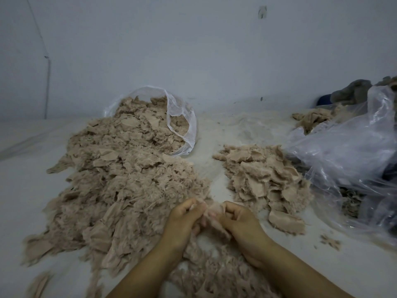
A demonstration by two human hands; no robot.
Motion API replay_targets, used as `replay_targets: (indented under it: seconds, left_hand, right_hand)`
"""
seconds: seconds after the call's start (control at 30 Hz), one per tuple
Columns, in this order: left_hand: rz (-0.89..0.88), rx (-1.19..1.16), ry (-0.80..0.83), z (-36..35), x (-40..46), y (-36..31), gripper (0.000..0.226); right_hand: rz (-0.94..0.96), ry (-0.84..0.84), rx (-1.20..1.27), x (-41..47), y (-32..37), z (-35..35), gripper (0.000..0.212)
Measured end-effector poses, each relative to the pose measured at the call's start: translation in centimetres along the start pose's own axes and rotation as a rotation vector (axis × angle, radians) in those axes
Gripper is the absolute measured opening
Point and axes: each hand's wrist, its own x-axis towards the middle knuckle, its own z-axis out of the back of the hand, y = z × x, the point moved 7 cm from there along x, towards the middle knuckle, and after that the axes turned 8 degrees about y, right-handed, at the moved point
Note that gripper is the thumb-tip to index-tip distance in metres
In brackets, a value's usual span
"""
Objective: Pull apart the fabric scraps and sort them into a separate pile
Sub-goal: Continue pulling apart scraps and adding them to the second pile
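Both hands meet low in the middle of the view, fingers curled around one beige fabric scrap (pixel 211 214) held between them. The left hand (pixel 182 220) pinches its near end; the right hand (pixel 240 222) grips the other side. The scrap is blurred and mostly hidden behind the fingers, so its shape and whether it is one layer or two cannot be told.

To the left of the left hand and beyond it spreads the large heap of scraps (pixel 120 186), fuzzy and tangled, running back into a clear plastic bag (pixel 182 125) lying on its side; the bag's far contents are hard to make out. Part of the heap also lies beneath the forearms and is cut off by the lower edge.

Just beyond the right hand, and to its right, lies the smaller sorted pile (pixel 268 177), apart from the big heap with a bare strip of the pale surface (pixel 214 134) between them. Further right, a crumpled clear plastic bag (pixel 348 151) is cut off by the frame; dark things inside and behind it cannot be identified. A tiny scrap bit (pixel 330 241) lies alone to the right of the right forearm.
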Motion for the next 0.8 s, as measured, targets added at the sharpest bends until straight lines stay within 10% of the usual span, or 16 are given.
replay_targets:
  seconds: [0.37, 0.57, 0.7, 0.8]
  left_hand:
    - [-0.061, -0.074, -0.249, 3.4, 0.4, -0.8, 0.033]
    - [-0.005, 0.156, 0.013, -0.8, -0.3, -0.3, 0.029]
    - [0.130, 0.037, 0.054, -0.5, -0.3, 0.6, 0.007]
    - [0.158, -0.041, 0.098, -0.8, -0.3, 0.9, 0.036]
  right_hand:
    - [-0.071, 0.044, -0.114, -0.2, 1.5, 1.2, 0.026]
    - [0.238, -0.218, 0.581, 0.6, 3.6, 5.1, 0.045]
    - [0.000, -0.210, 0.172, 0.2, 0.4, 2.7, 0.031]
    - [-0.022, -0.164, 0.034, 0.3, -0.1, 1.4, 0.024]
